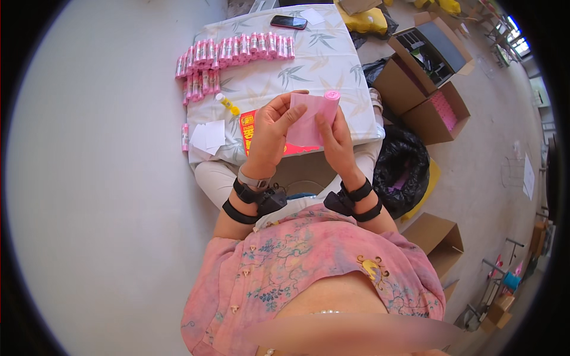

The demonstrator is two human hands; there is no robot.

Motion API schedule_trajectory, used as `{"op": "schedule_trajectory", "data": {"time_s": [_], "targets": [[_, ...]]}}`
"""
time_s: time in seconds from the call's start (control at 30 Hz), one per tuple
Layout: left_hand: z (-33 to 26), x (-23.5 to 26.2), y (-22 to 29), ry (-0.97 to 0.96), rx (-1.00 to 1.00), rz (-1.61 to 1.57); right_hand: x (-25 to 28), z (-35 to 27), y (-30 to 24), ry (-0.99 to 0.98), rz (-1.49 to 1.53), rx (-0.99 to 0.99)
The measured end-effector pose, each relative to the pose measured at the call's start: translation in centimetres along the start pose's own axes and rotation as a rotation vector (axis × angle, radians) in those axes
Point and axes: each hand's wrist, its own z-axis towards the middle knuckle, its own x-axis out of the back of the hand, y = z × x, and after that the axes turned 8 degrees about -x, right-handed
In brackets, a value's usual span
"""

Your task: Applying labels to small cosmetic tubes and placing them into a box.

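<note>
Above the near part of the table, a roll of thin pink plastic film stands roughly upright, with a flap drawn out to the left. My right hand is closed around the roll, its thumb against the film. The flap's left edge is pinched in my left hand, thumb in front and fingers mostly behind. Beneath the hands lies a red sheet with yellow print. To its left are a yellow glue stick, white paper slips and a single labelled pink roll at the table's left edge.
Several labelled pink rolls are stacked in rows across the table's far left. A phone and white paper lie at the far edge. On the right floor stand cardboard boxes, one holding pink rolls, and a black plastic bag.
</note>
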Motion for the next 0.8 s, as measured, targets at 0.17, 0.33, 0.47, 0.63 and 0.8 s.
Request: {"op": "schedule_trajectory", "data": {"time_s": [0.17,0.33,0.47,0.63,0.8], "targets": [[-0.4,-0.9,1.0,0.017,-0.154,0.281,-0.2,0.0,-0.1,0.006,-0.030,0.039],[-0.5,-0.6,0.8,-0.018,-0.391,0.428,-0.1,0.1,-0.8,0.010,-0.089,0.068],[-0.3,0.0,0.5,-0.046,-0.496,0.496,-0.2,0.3,-1.0,0.005,-0.137,0.130],[0.0,0.3,0.5,-0.041,-0.505,0.454,-0.1,0.7,-0.9,-0.011,-0.180,0.104],[0.6,0.4,0.6,0.002,-0.471,0.499,-0.8,1.4,-0.8,-0.003,-0.126,0.106]]}}
